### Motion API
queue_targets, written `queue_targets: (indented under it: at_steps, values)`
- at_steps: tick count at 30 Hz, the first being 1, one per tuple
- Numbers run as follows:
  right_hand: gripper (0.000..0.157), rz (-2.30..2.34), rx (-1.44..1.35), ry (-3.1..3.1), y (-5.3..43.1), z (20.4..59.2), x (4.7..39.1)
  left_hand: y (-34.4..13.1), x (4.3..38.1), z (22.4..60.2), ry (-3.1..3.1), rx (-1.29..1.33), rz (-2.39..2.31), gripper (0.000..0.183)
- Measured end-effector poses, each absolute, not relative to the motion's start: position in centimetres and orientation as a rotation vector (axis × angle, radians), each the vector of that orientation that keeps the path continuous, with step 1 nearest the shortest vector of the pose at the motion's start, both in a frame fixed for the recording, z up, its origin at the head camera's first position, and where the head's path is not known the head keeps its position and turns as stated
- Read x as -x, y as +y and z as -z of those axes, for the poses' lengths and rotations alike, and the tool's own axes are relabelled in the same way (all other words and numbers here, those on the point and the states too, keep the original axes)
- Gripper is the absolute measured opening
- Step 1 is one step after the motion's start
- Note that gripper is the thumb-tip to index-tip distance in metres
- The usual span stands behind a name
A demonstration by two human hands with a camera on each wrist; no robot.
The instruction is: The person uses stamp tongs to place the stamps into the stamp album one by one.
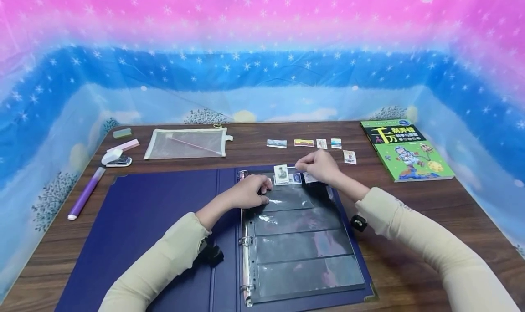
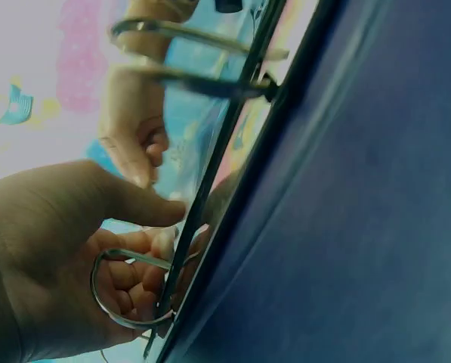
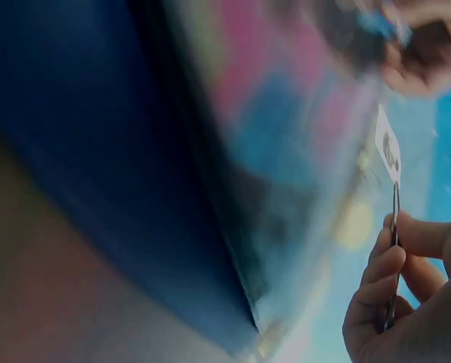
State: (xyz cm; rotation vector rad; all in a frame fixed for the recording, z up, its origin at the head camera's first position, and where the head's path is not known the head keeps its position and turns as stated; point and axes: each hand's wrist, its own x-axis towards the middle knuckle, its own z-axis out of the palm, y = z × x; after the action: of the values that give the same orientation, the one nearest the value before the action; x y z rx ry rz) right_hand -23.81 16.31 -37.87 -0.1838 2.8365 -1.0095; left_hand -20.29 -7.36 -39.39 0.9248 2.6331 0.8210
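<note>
A binder-type stamp album (image 1: 164, 225) with a dark blue cover lies open, a black page of clear pockets (image 1: 303, 248) on its rings. My right hand (image 1: 321, 166) grips slim metal tweezers (image 3: 396, 219) between thumb and curled fingers. The tips hold a small white stamp (image 1: 281, 174) with a dark portrait, upright over the top pocket row. Other stamps (image 1: 295, 179) show in that row, partly hidden behind the held stamp and the right hand. At the upper left of the page, by the top ring, my left hand (image 1: 250, 191) pinches the page with thumb and curled fingers.
Several loose stamps (image 1: 304, 143) lie beyond the album. A green book (image 1: 418, 161) is at the right. On the left are a mesh zip pouch (image 1: 186, 143), a stapler (image 1: 116, 158), a purple marker (image 1: 86, 193), a pink-white block (image 1: 124, 145) and a green eraser (image 1: 122, 133).
</note>
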Motion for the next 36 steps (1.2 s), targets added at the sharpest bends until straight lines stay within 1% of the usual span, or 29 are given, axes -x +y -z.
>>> queue_targets:
  at_steps: [2,3,6,11,17,27,36]
  values:
    - [0.021,0.985,0.166,2.841,15.6,38.7,23.5,-7.6,20.6,39.5,2.586,-0.927,-0.9,0.007]
    - [0.02,0.973,0.158,2.845,15.3,39.0,23.4,-7.7,20.8,39.5,2.57,-0.934,-0.929,0.005]
    - [0.018,0.977,0.137,2.818,14.4,39.4,22.6,-8.0,21.0,39.4,2.547,-0.947,-0.964,0.01]
    - [0.018,0.991,0.135,2.746,13.3,39.4,21.4,-8.0,21.2,39.6,2.556,-0.949,-0.996,0.011]
    - [0.019,0.941,0.164,2.77,12.4,39.5,21.1,-7.9,21.2,39.7,2.589,-0.96,-1.034,0.011]
    - [0.015,0.922,0.378,2.782,12.1,39.5,20.9,-7.6,21.0,39.7,2.606,-0.882,-1.054,0.009]
    - [0.016,0.94,0.525,2.667,12.5,39.5,21.3,-7.7,21.2,40.0,2.609,-0.864,-1.042,0.009]
